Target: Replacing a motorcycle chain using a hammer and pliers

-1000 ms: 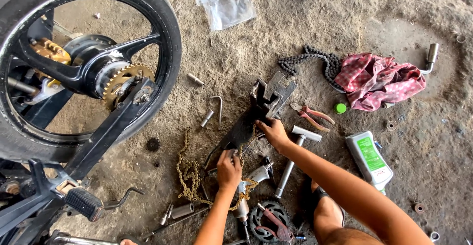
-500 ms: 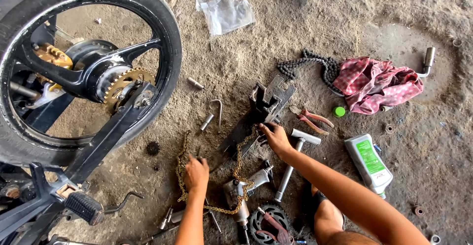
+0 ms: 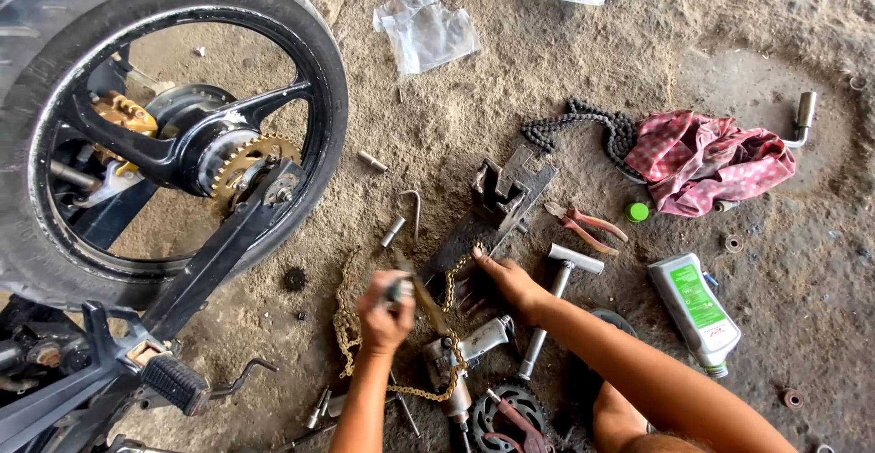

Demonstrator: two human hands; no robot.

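Everything lies on the floor (image 3: pixel 565 97). The wheel (image 3: pixel 164 134) stands at the far left, its sprocket (image 3: pixel 244 169) inside the rim. Right of it, a drive chain (image 3: pixel 351 325) trails down toward the person. The left hand (image 3: pixel 385 312) is over that chain, holding a tool; the right hand (image 3: pixel 506 280) rests just right of it, on the near end of a metal bracket (image 3: pixel 501 202). A hammer (image 3: pixel 556 303) lies right of the right hand, pliers (image 3: pixel 583 223) behind it. Farther right sits a bottle (image 3: pixel 694 312), and behind that a rag (image 3: pixel 711 161) with a second chain (image 3: pixel 583 129) at its left. A plastic bag (image 3: pixel 424 32) lies far back.
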